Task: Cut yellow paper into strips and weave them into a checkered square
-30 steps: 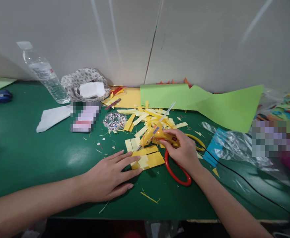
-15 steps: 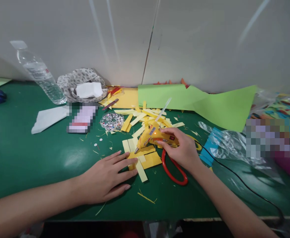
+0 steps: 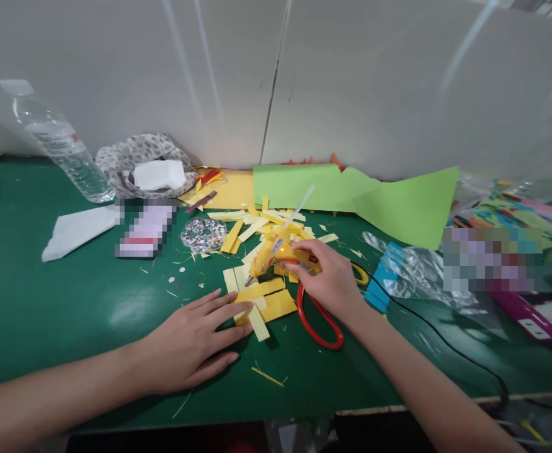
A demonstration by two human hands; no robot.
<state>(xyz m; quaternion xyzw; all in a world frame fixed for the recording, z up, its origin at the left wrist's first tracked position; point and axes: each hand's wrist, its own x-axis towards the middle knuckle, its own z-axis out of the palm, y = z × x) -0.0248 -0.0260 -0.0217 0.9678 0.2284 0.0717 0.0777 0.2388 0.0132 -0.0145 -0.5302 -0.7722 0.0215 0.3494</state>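
Observation:
My left hand [image 3: 195,343] lies flat with fingers stretched out, the fingertips resting on joined yellow paper pieces [image 3: 278,306]. A pale yellow strip [image 3: 260,326] crosses these pieces beside my fingers. In my right hand [image 3: 332,280] is a yellow glue gun [image 3: 276,253], with a clear glue stick [image 3: 299,206] poking out of its back. Its metal nozzle points down at the paper's upper edge, just above my left fingertips; whether it touches I cannot tell. Under my right hand sit scissors with a red handle [image 3: 336,343], their blades hidden.
Loose yellow paper strips [image 3: 252,229] pile behind the glue gun. Left are a phone [image 3: 146,233], a round pack of googly eyes [image 3: 204,235], a tissue [image 3: 80,229] and a water bottle [image 3: 61,141]. Green paper [image 3: 351,195] leans at the wall. A black cord [image 3: 439,324] trails right.
The whole view has shifted slightly, so things appear further left. Both hands and the glue gun keep nearly the same place over the paper.

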